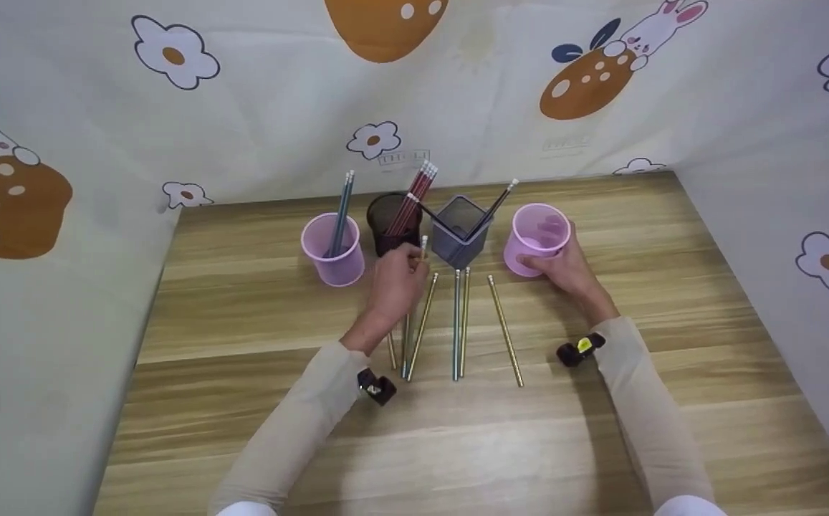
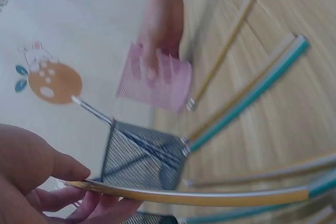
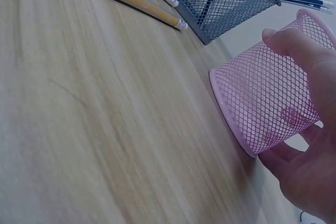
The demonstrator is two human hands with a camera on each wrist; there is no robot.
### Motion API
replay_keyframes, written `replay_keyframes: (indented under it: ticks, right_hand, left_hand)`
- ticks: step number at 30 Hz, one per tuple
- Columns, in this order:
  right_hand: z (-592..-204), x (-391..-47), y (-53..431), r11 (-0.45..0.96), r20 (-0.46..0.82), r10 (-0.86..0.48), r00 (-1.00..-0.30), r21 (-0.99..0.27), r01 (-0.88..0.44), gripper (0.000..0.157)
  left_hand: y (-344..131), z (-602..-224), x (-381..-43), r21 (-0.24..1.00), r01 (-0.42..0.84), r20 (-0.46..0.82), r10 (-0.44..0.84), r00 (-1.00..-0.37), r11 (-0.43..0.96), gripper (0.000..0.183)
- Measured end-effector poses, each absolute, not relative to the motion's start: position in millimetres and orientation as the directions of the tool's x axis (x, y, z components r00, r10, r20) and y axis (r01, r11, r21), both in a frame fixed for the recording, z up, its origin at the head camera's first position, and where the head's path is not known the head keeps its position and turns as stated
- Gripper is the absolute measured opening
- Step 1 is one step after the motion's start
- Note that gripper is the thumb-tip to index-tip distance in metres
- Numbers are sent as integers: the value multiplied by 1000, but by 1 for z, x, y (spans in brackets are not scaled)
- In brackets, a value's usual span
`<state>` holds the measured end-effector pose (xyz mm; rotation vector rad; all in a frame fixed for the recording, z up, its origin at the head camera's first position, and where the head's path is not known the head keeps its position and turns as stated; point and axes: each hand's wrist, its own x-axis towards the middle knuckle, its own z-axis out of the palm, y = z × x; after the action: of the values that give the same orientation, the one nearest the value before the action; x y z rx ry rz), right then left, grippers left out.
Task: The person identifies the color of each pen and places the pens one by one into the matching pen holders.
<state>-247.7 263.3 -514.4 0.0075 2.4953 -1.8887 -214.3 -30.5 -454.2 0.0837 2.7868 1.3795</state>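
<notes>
My left hand point(image 1: 391, 288) pinches a gold pencil point(image 2: 226, 196) between thumb and fingers near its eraser end, in front of a black round mesh cup point(image 1: 383, 208). On the right, my right hand point(image 1: 573, 271) grips a pink mesh cup point(image 3: 252, 87) round its side; the cup stands upright on the table with no pencils seen inside. Between the hands, gold pencils point(image 1: 505, 330) and a teal pencil point(image 1: 456, 330) lie on the tabletop. More gold and teal pencils lie below the left hand, partly hidden by it.
Another pink cup point(image 1: 340, 270) at the left holds blue-green pencils point(image 1: 342, 211). Dark red pencils point(image 1: 418, 188) stand in the black cup. A grey square mesh cup point(image 1: 459, 245) holds dark pencils point(image 1: 498, 202). A printed cloth wall point(image 1: 271, 129) rises behind the wooden table point(image 1: 228, 301).
</notes>
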Motion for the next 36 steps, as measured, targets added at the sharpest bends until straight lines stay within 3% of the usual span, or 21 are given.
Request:
replay_keyframes:
  ticks: [4,10,18,22,27,36]
  right_hand:
    - [-517,-248,265,262,-12,3,-1000,-965,13,97]
    - [-520,-250,264,223,-6,6,-1000,-975,7,97]
    - [-526,-249,265,174,7,20,-1000,-985,-4,95]
    - [-526,-250,263,169,15,13,-1000,-986,-13,95]
    - [-526,-251,261,173,1,9,-1000,-985,1,94]
    - [-528,-248,261,198,7,28,-1000,-980,-1,91]
  left_hand:
    - [-11,-425,-219,849,50,-19,126,-992,526,21]
    - [14,-395,-236,920,75,32,117,-993,386,23]
    - [37,-394,-267,997,-66,-67,21,-998,38,21]
    - [40,-392,-274,998,-46,-48,-42,-998,-44,22]
    - [43,-400,-278,995,-21,-28,-66,-997,-96,22]
    - [60,-429,-271,996,-81,-80,-19,-997,43,20]
